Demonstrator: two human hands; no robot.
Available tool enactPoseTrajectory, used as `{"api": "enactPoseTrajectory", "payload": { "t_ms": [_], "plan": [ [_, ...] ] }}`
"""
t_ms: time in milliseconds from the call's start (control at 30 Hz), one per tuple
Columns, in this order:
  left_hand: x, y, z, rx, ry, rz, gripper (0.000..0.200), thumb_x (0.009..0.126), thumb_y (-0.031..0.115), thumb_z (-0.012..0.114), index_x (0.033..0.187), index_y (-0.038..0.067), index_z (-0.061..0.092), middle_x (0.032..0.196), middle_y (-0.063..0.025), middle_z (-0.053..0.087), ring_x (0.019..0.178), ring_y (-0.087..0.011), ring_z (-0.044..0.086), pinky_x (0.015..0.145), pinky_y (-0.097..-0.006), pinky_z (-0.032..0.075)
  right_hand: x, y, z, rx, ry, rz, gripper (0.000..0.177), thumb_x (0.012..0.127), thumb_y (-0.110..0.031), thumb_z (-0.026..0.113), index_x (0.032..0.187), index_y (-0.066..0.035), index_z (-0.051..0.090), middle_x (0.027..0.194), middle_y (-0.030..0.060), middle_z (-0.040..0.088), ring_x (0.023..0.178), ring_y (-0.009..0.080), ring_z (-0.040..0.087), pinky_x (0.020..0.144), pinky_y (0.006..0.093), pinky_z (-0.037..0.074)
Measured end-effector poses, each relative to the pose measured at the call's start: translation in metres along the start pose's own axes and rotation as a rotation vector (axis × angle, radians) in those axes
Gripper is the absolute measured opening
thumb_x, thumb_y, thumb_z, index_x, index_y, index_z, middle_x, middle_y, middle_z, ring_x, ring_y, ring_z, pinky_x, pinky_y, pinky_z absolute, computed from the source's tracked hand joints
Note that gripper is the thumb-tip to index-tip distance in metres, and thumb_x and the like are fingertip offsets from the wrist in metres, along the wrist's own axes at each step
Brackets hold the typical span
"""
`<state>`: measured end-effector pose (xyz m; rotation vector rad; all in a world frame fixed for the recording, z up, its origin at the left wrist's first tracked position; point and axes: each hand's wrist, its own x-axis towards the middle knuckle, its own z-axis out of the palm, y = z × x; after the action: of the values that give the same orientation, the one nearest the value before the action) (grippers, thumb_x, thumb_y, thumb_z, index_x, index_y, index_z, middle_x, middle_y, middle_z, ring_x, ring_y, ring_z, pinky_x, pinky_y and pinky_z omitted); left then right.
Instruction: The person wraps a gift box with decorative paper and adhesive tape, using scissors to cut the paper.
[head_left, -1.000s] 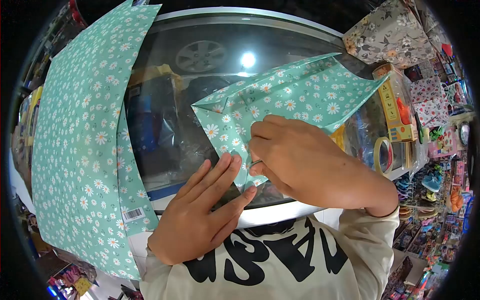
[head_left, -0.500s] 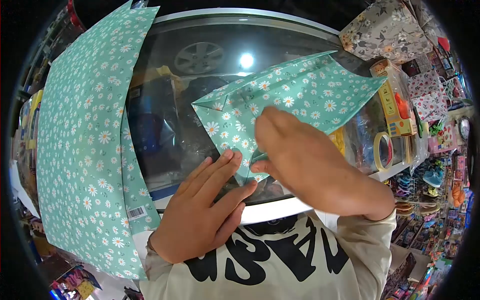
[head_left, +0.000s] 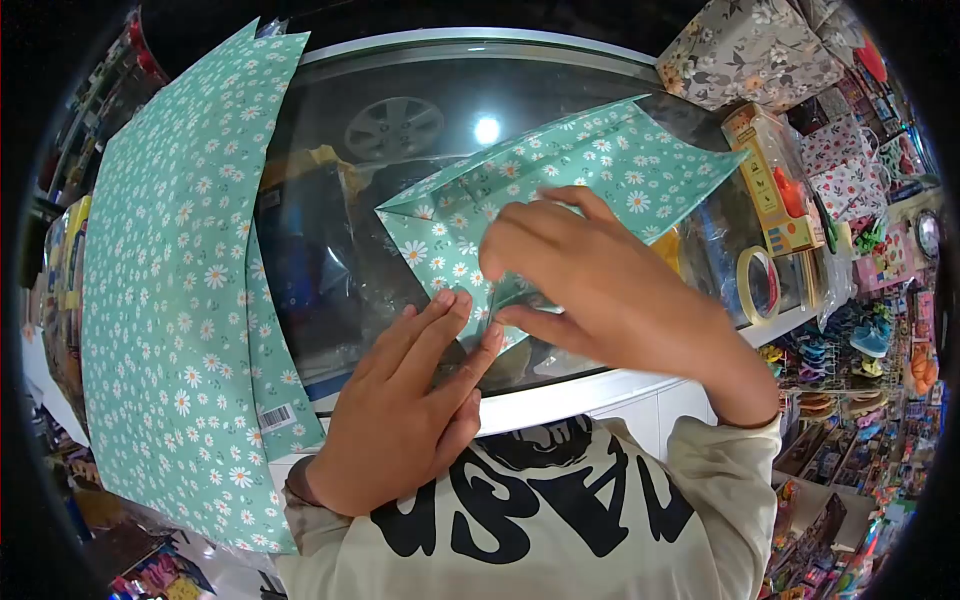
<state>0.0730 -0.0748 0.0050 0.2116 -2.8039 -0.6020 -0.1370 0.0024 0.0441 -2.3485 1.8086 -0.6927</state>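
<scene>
A folded piece of green daisy-print wrapping paper (head_left: 635,200) lies at an angle on the glass counter, its near-left corner under my hands. My left hand (head_left: 405,400) rests on that corner with its fingers stretched out, the index fingertip beside a crease. Over the middle of the paper is my right hand (head_left: 590,280), fingers bent and thumb low, at a small flap near the left index finger. The right fingertips partly hide the flap. To the left stands a large sheet of the same wrapping paper (head_left: 170,300), with a barcode label near its lower edge.
The glass counter (head_left: 330,110) has a white front edge. At the right are a roll of tape (head_left: 757,285), a yellow toy box (head_left: 775,190) and a floral-print box (head_left: 755,55). Shelves of small goods (head_left: 850,400) stand beyond.
My right hand has shifted slightly left and its fingers have loosened from a tighter curl, the thumb now closer to the left index finger. The left hand stays on the corner.
</scene>
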Motion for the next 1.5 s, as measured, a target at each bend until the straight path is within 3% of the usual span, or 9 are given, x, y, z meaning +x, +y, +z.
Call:
{"api": "enactPoseTrajectory", "payload": {
  "t_ms": [100,133,233,267,367,867,967,1267,1500],
  "plan": [
    [0.000,0.000,0.000,-0.020,0.003,-0.008,0.050,0.082,0.013,0.060,0.132,0.007,0.056,0.138,-0.0199,0.047,0.130,-0.0336,0.046,0.106,-0.0468,0.040,-0.026,-0.024,-0.012,-0.187,0.116,0.008,0.028,0.076,-0.010,0.073,0.101,-0.009,0.062,0.100,0.0066,0.062,0.103,0.0246,0.062,0.104,0.0513,0.036],
    [0.000,-0.001,0.000,-0.027,0.006,-0.004,0.050,0.082,0.013,0.060,0.132,0.007,0.056,0.138,-0.0200,0.047,0.130,-0.0338,0.046,0.106,-0.0469,0.040,-0.047,-0.029,-0.012,-0.236,0.078,0.008,0.031,0.080,-0.019,0.072,0.110,-0.010,0.066,0.115,0.0052,0.063,0.119,0.0205,0.056,0.111,0.0527,0.028],
    [0.000,-0.002,0.000,-0.041,0.010,0.005,0.050,0.083,0.013,0.060,0.132,0.006,0.055,0.138,-0.0206,0.047,0.130,-0.0346,0.045,0.105,-0.0471,0.040,-0.072,-0.042,0.000,-0.334,-0.107,0.069,0.042,0.088,-0.035,0.062,0.119,-0.006,0.062,0.132,0.0069,0.056,0.128,0.0202,0.049,0.111,0.0535,0.028],
    [0.000,-0.002,0.000,-0.045,0.006,0.009,0.050,0.083,0.013,0.060,0.132,0.005,0.055,0.138,-0.0209,0.047,0.130,-0.0349,0.045,0.105,-0.0471,0.040,-0.074,-0.042,0.003,-0.314,-0.189,0.124,0.057,0.089,-0.043,0.060,0.133,-0.007,0.054,0.142,0.0050,0.048,0.136,0.0194,0.041,0.114,0.0547,0.023],
    [0.001,-0.001,-0.001,-0.039,-0.004,0.006,0.050,0.083,0.012,0.059,0.132,0.004,0.055,0.138,-0.0218,0.046,0.130,-0.0360,0.045,0.105,-0.0476,0.040,-0.077,-0.032,0.016,-0.173,-0.232,0.184,0.064,0.089,-0.044,0.059,0.140,-0.008,0.046,0.148,0.0048,0.041,0.140,0.0187,0.034,0.115,0.0554,0.019],
    [-0.001,-0.002,-0.001,-0.068,0.011,0.035,0.048,0.085,0.010,0.058,0.132,0.002,0.052,0.139,-0.0222,0.045,0.131,-0.0387,0.043,0.107,-0.0496,0.038,-0.077,-0.020,0.018,-0.071,-0.258,0.136,0.062,0.092,-0.043,0.056,0.146,-0.017,0.040,0.153,0.0005,0.034,0.144,0.0216,0.025,0.116,0.0608,0.006],
    [-0.001,-0.002,-0.001,-0.062,0.015,0.038,0.047,0.085,0.010,0.058,0.131,0.002,0.053,0.139,-0.0224,0.045,0.131,-0.0390,0.043,0.107,-0.0500,0.037,-0.074,-0.020,0.019,-0.125,-0.227,0.083,0.057,0.094,-0.044,0.053,0.141,-0.012,0.045,0.149,0.0023,0.040,0.143,0.0200,0.028,0.115,0.0618,0.010],
    [0.001,0.002,-0.002,-0.070,-0.003,0.001,0.049,0.087,0.012,0.057,0.134,0.003,0.050,0.137,-0.0221,0.046,0.129,-0.0393,0.044,0.107,-0.0497,0.037,-0.069,-0.025,0.017,-0.171,-0.223,0.100,0.054,0.094,-0.043,0.054,0.138,-0.011,0.049,0.146,0.0042,0.044,0.142,0.0187,0.031,0.114,0.0627,0.010],
    [0.006,0.015,0.004,0.194,-0.004,-0.005,0.061,0.087,0.033,0.057,0.139,0.004,0.046,0.139,-0.0200,0.044,0.122,-0.0368,0.048,0.102,-0.0488,0.037,-0.075,-0.020,0.020,-0.096,-0.203,0.103,0.053,0.095,-0.040,0.052,0.139,-0.012,0.047,0.145,0.0050,0.045,0.142,0.0187,0.030,0.115,0.0610,0.007]
  ]
}}
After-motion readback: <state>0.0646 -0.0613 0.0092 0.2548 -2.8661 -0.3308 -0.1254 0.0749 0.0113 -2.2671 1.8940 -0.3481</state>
